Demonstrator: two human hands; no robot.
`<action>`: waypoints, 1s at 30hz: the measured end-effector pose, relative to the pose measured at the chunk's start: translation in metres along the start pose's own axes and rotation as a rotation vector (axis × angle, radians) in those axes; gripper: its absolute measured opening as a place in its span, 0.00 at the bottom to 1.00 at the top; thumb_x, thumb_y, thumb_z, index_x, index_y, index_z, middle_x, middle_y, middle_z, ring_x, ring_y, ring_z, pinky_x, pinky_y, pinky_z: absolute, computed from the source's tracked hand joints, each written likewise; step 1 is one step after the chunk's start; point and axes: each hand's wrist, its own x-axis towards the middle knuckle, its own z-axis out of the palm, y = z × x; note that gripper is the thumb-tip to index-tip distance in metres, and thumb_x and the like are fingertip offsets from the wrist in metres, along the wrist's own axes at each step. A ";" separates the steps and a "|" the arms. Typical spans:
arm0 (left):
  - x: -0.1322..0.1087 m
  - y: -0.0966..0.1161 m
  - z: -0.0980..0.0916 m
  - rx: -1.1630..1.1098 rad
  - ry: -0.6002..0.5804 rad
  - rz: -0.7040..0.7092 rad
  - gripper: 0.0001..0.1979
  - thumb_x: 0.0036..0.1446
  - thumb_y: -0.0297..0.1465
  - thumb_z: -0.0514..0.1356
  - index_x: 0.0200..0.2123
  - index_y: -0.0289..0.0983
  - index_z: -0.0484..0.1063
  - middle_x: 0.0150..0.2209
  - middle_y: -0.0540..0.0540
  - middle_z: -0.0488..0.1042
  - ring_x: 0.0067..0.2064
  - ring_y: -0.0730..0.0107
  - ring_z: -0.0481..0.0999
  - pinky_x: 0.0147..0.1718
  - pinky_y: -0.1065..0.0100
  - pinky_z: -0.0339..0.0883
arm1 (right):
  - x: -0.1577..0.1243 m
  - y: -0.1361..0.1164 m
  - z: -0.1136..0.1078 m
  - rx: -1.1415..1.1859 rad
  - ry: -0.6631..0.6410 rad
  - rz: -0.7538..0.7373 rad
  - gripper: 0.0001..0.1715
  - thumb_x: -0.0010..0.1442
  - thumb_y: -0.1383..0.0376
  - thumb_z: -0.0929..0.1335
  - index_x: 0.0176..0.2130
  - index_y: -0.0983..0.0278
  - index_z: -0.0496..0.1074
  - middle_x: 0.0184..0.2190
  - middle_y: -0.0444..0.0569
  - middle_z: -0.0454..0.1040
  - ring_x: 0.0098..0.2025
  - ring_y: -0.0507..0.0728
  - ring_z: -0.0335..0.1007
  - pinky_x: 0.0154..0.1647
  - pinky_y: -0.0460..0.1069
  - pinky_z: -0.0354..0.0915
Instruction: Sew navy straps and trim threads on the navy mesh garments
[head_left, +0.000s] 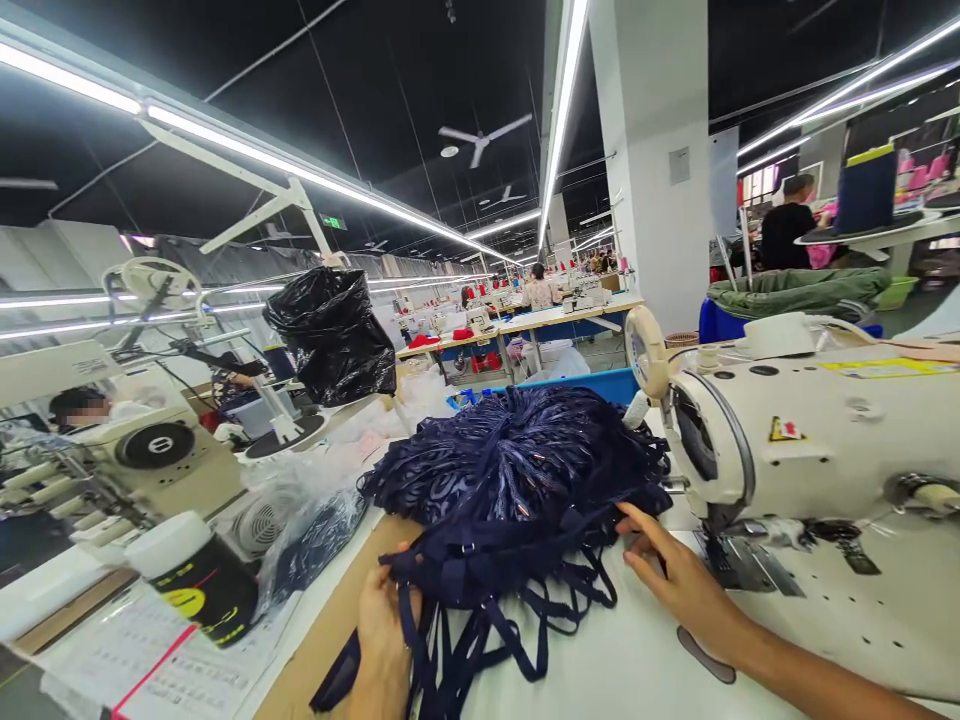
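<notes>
A big heap of navy lace bras (517, 440) lies bunched on the white sewing table, its straps gathered towards the middle. At the heap's near side, one navy bra (480, 560) is spread sideways between my hands, with loops of strap hanging in front. My left hand (386, 620) is closed on its left end, where a strap falls over the fingers. At the right end, the fingertips of my right hand (667, 570) grip the fabric edge; part of that grip is hidden. The sewing machine's needle area (727, 560) is just right of my right hand.
A cream sewing machine (825, 440) fills the right side. To the left stand a black-and-white canister (195, 580), papers (202, 670) and a clear plastic bag (315, 530). A black plastic bag (330, 335) hangs above. Other people work at machines farther off.
</notes>
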 end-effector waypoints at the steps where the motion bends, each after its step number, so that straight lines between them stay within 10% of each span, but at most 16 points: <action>1: 0.000 0.000 -0.001 -0.008 0.003 -0.003 0.21 0.46 0.15 0.44 0.42 0.29 0.68 0.14 0.52 0.69 0.14 0.74 0.70 0.16 0.76 0.68 | 0.001 0.000 0.000 -0.006 0.003 0.003 0.25 0.55 0.63 0.58 0.54 0.58 0.56 0.41 0.47 0.69 0.35 0.54 0.67 0.40 0.51 0.64; 13: -0.004 0.002 -0.003 -0.064 0.030 -0.053 0.27 0.42 0.15 0.45 0.48 0.26 0.66 0.14 0.50 0.69 0.14 0.76 0.68 0.15 0.80 0.66 | 0.055 -0.014 0.000 0.138 -0.052 0.131 0.25 0.52 0.55 0.60 0.44 0.67 0.67 0.19 0.41 0.65 0.19 0.52 0.63 0.22 0.48 0.62; 30: 0.001 0.009 -0.003 -0.102 0.046 -0.079 0.31 0.45 0.13 0.43 0.55 0.30 0.59 0.19 0.51 0.73 0.13 0.76 0.68 0.15 0.79 0.67 | 0.082 -0.016 0.021 0.166 -0.006 0.157 0.20 0.53 0.58 0.56 0.33 0.66 0.70 0.14 0.38 0.61 0.12 0.49 0.56 0.14 0.44 0.53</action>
